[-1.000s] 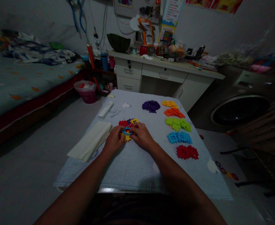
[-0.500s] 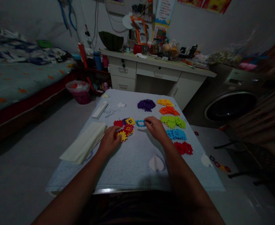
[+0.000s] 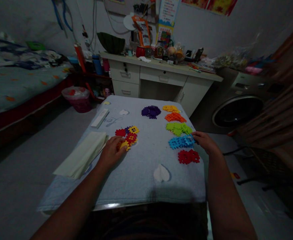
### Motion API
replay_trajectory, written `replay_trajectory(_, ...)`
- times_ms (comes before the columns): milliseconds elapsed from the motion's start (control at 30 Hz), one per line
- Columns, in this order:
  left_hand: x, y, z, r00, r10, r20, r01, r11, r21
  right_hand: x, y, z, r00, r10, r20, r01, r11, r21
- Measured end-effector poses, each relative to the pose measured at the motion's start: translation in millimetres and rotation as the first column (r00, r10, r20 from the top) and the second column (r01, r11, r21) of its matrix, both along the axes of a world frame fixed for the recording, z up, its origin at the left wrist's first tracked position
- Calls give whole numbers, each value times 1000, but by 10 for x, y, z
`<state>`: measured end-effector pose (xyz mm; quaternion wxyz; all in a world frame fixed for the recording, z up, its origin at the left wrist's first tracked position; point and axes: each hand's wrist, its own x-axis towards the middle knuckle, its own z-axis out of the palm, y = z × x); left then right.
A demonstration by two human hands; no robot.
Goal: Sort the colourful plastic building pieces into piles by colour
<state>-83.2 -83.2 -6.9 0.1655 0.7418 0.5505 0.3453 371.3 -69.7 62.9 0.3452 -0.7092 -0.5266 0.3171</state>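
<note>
My left hand (image 3: 112, 151) rests at the near-left side of a mixed cluster of toothed plastic building pieces. Its curled fingers and thumb close on a yellow building piece (image 3: 125, 144), beside a red window piece (image 3: 131, 138). A red piece (image 3: 120, 132) and a yellow window piece (image 3: 133, 129) lie farther back in the cluster. At the right, my right hand (image 3: 206, 141) pinches a light-blue frame-shaped building piece (image 3: 189, 139) over the pile of blue pieces (image 3: 175, 142). Whether that frame touches the pile, I cannot tell.
Green (image 3: 178, 128), orange (image 3: 175, 117), yellow (image 3: 170, 108), red (image 3: 186, 156) and purple (image 3: 150, 112) piles sit on the cloth-covered table (image 3: 146, 180). A folded cream cloth (image 3: 82, 155) and a long white box (image 3: 100, 118) lie left. Behind stands a desk (image 3: 163, 71).
My right hand has carried the blue frame piece from beside the mixed cluster rightward to the blue pile. My left hand stays at the cluster. The camera view has shifted slightly.
</note>
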Motion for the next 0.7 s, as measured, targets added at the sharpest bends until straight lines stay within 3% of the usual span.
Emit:
replay_trajectory(233, 13, -16, 29, 1000, 8, 19, -8, 1000, -4, 69, 45, -192, 942, -13, 334, 16, 1000, -6)
replay_trajectory(433, 14, -21, 26, 1000, -7, -13, 7, 1000, 17, -60, 50, -84, 852, -30, 523, -11, 997, 75)
replay_trajectory(500, 17, -23, 10, 999, -6, -51, 8, 1000, 23, -258, 69, 15, 844, 4, 537, -70, 992, 103)
replay_trajectory(600, 24, -31, -11, 993, -18, -117, 21, 1000, 24, -731, 110, 159, 827, 168, 537, -253, 963, 89)
replay_trajectory(700, 27, -44, -9, 988, -27, -155, 29, 999, 14, -1308, 148, 202, 759, 385, 525, -474, 880, 41)
